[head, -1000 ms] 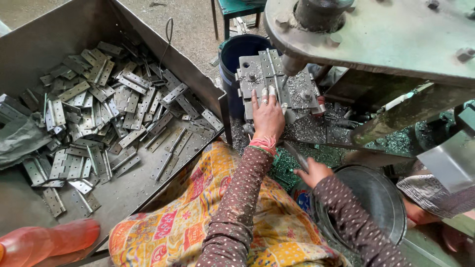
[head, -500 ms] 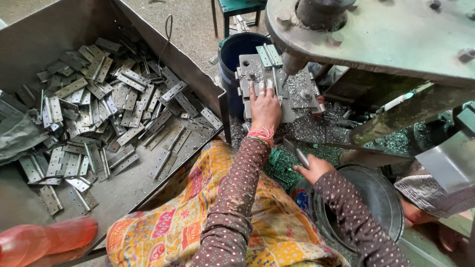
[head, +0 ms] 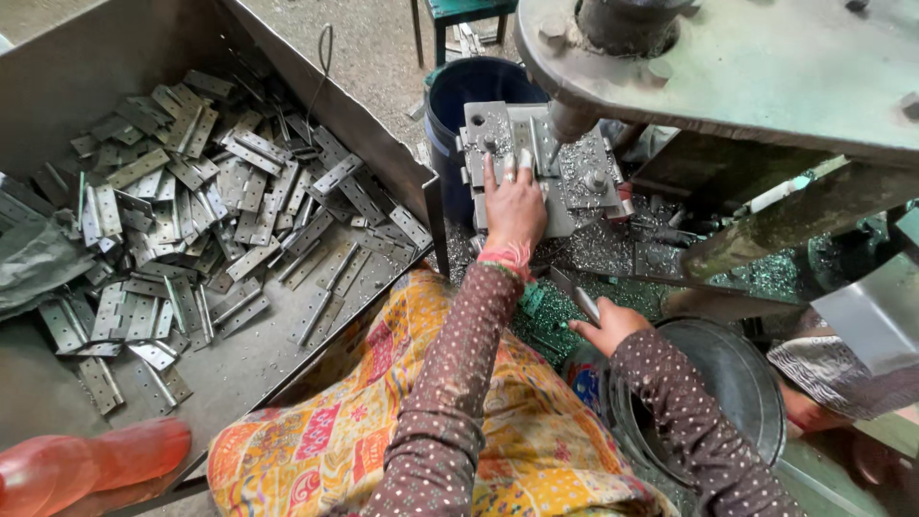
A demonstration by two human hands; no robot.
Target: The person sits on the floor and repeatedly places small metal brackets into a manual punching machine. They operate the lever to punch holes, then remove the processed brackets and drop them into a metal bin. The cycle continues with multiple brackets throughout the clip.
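The left hand [head: 514, 206] lies flat, fingers spread, on the metal jig [head: 536, 158] under the press. The right hand [head: 608, 325], nearer the body, holds a metal strip [head: 574, 297].

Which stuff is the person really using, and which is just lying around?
In use: left hand pressing on the metal jig plate; right hand holding a flat metal strip.

Lying about: metal strips in the tray, blue bucket, dark round pan, red bottle.
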